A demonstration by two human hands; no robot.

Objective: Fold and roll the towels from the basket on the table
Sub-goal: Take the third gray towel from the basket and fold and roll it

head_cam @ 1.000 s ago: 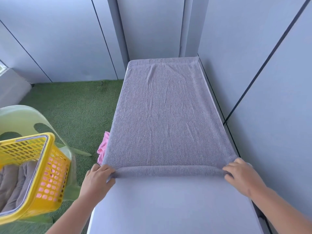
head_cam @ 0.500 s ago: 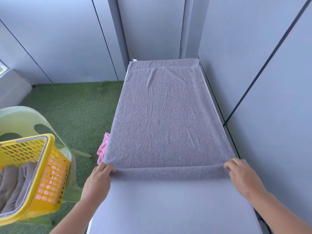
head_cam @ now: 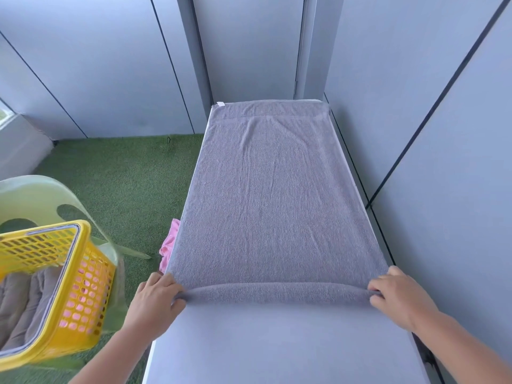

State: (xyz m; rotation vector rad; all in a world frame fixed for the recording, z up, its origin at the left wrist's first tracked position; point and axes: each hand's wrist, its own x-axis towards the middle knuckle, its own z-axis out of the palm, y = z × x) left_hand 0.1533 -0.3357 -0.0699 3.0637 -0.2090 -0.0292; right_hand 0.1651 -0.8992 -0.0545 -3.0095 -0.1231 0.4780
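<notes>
Towel (head_cam: 273, 195), grey and spread flat, lies lengthwise along the narrow grey table (head_cam: 277, 345), with its near edge turned over into a thin roll running from side to side. Left hand (head_cam: 155, 303) pinches the left end of that roll and right hand (head_cam: 399, 297) grips the right end, fingers curled over the cloth; a yellow basket (head_cam: 83, 275) holding more grey towels sits on a green chair (head_cam: 36, 195) left of the table, with something pink (head_cam: 169, 245) by the table's left edge

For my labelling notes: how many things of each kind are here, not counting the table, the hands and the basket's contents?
Grey towel: 1
Yellow basket: 1
Green chair: 1
Pink cloth: 1
Total: 4
</notes>
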